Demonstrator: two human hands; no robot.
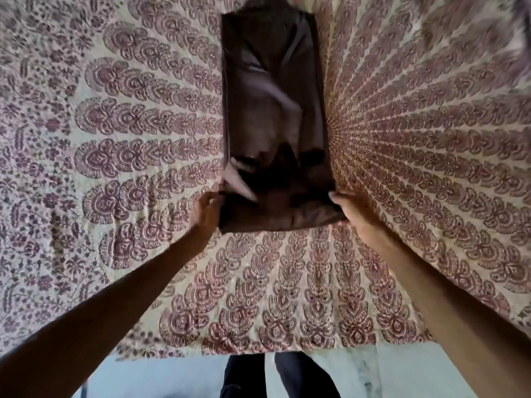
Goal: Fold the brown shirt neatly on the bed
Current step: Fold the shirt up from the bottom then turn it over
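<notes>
The brown shirt [273, 110] lies on the bed as a long narrow strip running away from me, its sides folded in. Its near end is turned over into a dark fold between my hands. My left hand [207, 209] grips the near left corner of that fold. My right hand [346, 208] grips the near right corner, thumb on top of the cloth. Both forearms reach in from the lower corners of the view.
The bed is covered by a cream bedspread [129, 156] with a maroon radial print. Its near edge [258, 350] runs across the bottom. Below it I see pale floor and my dark trouser legs [275, 377].
</notes>
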